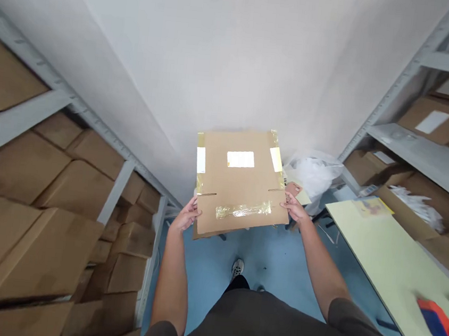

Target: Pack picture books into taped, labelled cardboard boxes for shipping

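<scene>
Taped cardboard sheet [239,183] is held before the wall [236,57], above the floor [207,273]; side edges are pinched by fingers of left hand [187,215] and right hand [294,207]. Positioning is judged to be in hand; level support from 2 sides seems called for next.

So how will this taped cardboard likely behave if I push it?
The taped cardboard probably feels fairly stiff, spanning your left hand to your right hand without obvious sag. It might fold near the slits. The shiny tape could be slippery.
</scene>
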The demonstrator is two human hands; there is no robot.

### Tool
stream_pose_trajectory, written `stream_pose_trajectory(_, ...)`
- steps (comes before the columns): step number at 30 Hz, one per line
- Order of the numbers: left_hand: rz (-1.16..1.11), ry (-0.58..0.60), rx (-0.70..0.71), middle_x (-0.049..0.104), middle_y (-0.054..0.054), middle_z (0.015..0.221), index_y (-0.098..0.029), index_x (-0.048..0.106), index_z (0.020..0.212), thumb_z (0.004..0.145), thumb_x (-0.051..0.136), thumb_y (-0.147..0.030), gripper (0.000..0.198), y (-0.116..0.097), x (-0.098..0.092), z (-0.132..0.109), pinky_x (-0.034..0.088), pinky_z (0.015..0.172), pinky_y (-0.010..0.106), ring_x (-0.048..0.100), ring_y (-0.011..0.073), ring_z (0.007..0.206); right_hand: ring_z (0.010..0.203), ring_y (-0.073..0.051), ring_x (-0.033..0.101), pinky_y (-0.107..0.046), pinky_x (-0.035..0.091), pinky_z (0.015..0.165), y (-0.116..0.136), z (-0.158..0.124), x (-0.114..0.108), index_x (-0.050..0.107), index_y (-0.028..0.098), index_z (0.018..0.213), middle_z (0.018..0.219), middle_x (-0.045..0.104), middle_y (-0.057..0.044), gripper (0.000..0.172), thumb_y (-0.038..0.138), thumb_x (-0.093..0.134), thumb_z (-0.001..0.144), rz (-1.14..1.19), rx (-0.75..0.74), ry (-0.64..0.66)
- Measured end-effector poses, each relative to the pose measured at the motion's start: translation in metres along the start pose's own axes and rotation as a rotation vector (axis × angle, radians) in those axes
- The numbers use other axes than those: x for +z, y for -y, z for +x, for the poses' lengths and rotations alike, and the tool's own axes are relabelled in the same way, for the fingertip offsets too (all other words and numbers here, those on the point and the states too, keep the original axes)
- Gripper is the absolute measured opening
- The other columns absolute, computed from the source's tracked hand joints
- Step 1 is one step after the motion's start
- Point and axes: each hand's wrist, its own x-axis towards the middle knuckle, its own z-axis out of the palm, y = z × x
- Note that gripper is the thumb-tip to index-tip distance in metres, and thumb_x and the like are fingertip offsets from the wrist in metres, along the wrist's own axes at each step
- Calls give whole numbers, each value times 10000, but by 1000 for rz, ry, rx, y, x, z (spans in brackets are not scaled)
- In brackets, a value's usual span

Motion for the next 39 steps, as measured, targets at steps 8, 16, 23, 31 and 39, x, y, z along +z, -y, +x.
stream_pose_trajectory(8, 77, 333, -54, 736, 117, 1406, -330, 446, 1663, 706, 979, -348, 1095, 4, 80, 146, 614, 1018, 403, 748, 290, 1212, 1097, -295, 786, -438, 638, 932, 69, -74, -71, 670, 345, 1324, 1231, 817, -38, 716, 237, 940, 670, -54, -80, -235)
stream_pose_trajectory(16, 176, 725, -174, 722, 134, 1416, -289, 429, 1685, 661, 980, -344, 1164, 22, 264, 278, 617, 1016, 409, 740, 293, 1210, 1102, -273, 772, -418, 626, 930, 87, -221, -139, 679, 379, 1345, 1303, 792, -33, 675, 274, 917, 722, -87, -156, -667)
stream_pose_trajectory(23, 239, 947, -240, 749, 94, 1324, -310, 515, 1629, 635, 944, -257, 1084, 35, 440, 295, 620, 887, 309, 760, 259, 1130, 1094, -319, 753, -517, 604, 980, 60, -317, -207, 703, 324, 1337, 1210, 799, -82, 699, 282, 932, 678, 46, -288, -947)
stream_pose_trajectory(31, 303, 970, -108, 732, 89, 1401, -254, 635, 1500, 735, 818, -253, 787, 38, 614, 248, 571, 969, 327, 702, 294, 1256, 895, -268, 753, -480, 623, 896, 20, -351, -289, 764, 302, 1216, 883, 765, -27, 593, 273, 914, 643, 175, -215, -1031)
stream_pose_trajectory(39, 174, 906, -201, 760, 77, 1228, -251, 587, 1472, 838, 780, -377, 675, 111, 771, 205, 551, 744, 276, 744, 231, 1023, 1436, -401, 597, -631, 426, 1204, 48, -372, -273, 791, 330, 1254, 1343, 779, -126, 513, 302, 820, 742, -15, -323, -1241)
